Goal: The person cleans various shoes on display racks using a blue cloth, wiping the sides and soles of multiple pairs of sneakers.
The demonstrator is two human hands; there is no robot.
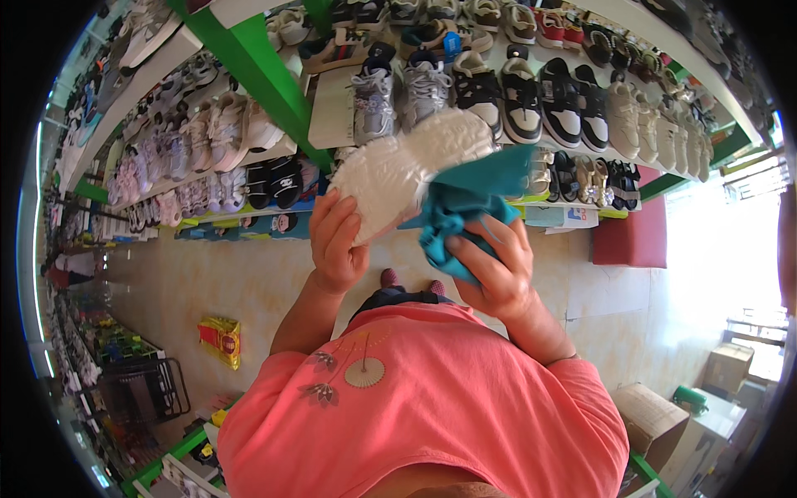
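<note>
My left hand grips one end of a white shoe, whose pale, ridged sole faces up toward me. A bunched teal cloth is held in my right hand, pinched between thumb and fingers. One loose flap of the cloth lies over or just in front of the shoe's right side, slightly blurred; whether it touches the sole I cannot tell. Behind the shoe, pairs of sneakers stand on a white shelf, among them grey lace-up sneakers and black-and-white sneakers.
Green-framed shelves full of shoes curve around the front. A red padded seat stands at the right. On the tiled floor at the left lies a yellow-and-red package. Cardboard boxes are at the lower right. Another person is far left.
</note>
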